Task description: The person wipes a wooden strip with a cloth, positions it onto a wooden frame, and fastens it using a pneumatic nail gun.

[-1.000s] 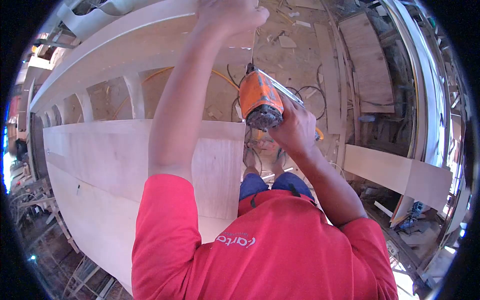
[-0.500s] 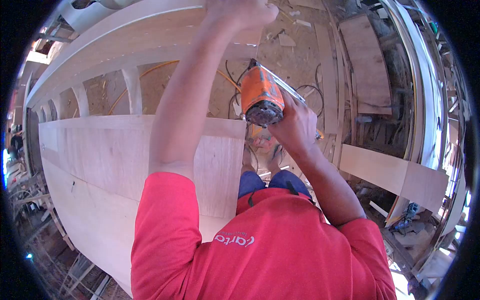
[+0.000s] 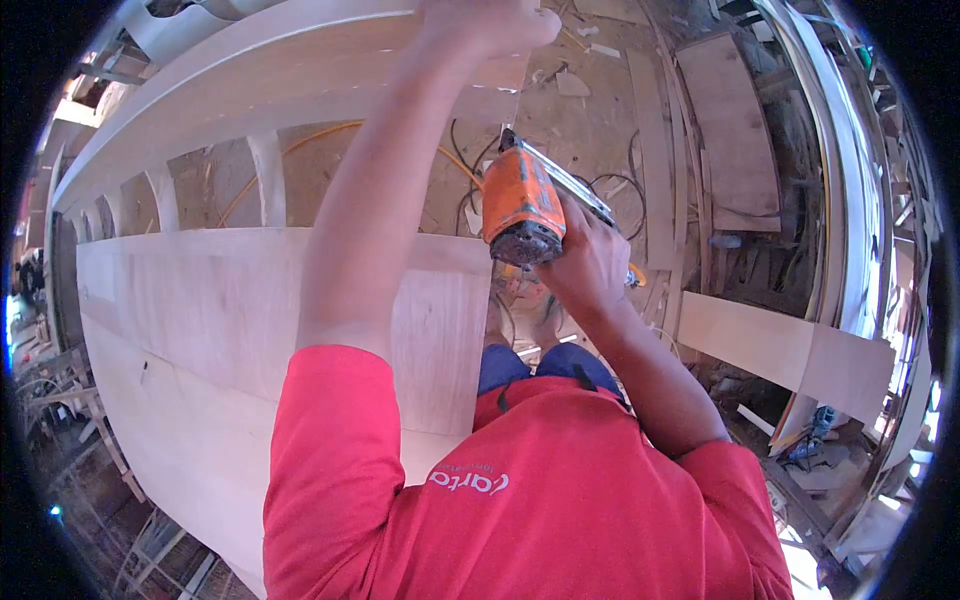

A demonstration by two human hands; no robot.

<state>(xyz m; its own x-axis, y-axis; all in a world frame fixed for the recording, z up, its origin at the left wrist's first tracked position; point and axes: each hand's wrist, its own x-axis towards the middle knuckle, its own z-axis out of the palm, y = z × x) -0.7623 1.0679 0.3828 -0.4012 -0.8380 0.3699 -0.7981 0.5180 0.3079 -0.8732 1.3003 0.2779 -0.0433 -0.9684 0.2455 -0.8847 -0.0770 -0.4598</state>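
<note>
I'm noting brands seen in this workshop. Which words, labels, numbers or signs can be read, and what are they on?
"Carta": on the front of the red shirt, upside down in this view; its first letter is less certain.
Smaller line next to it: too small to read.
Orange tool: no readable text.

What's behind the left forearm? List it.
Behind the left forearm, the upper board, wood panel and floor show on both sides, as does yellow hose. The stretches directly behind are covered, so whether the two hose lengths join there cannot be seen.
</note>
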